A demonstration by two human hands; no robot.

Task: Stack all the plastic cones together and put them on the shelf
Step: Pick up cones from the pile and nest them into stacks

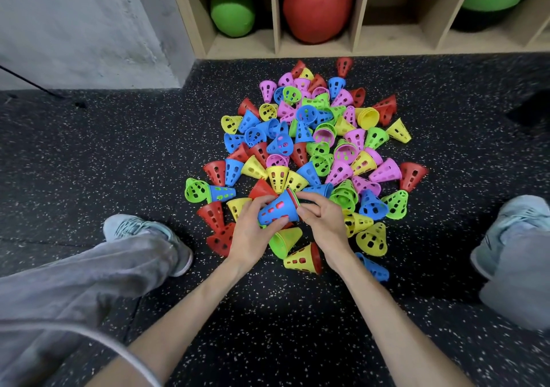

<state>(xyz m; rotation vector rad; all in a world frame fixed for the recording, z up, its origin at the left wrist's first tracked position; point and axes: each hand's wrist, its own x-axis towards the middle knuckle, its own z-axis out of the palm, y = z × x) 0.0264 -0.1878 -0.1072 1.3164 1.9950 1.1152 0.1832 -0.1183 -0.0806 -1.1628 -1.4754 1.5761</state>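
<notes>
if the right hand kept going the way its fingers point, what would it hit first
The right hand points left and slightly up the picture, fingers at the wide rim of the blue cone stack that the left hand holds. It would likely meet that stack first, nearly touching already; depth is unclear.

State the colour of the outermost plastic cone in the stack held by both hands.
Blue; the perforated blue plastic cone shows red through its holes, clearest in the head view.

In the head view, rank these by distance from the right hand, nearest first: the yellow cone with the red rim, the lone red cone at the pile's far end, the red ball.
1. yellow cone with the red rim: just below-left of the right hand.
2. lone red cone: far end of the pile, by the shelf.
3. red ball: inside a shelf compartment.
</notes>
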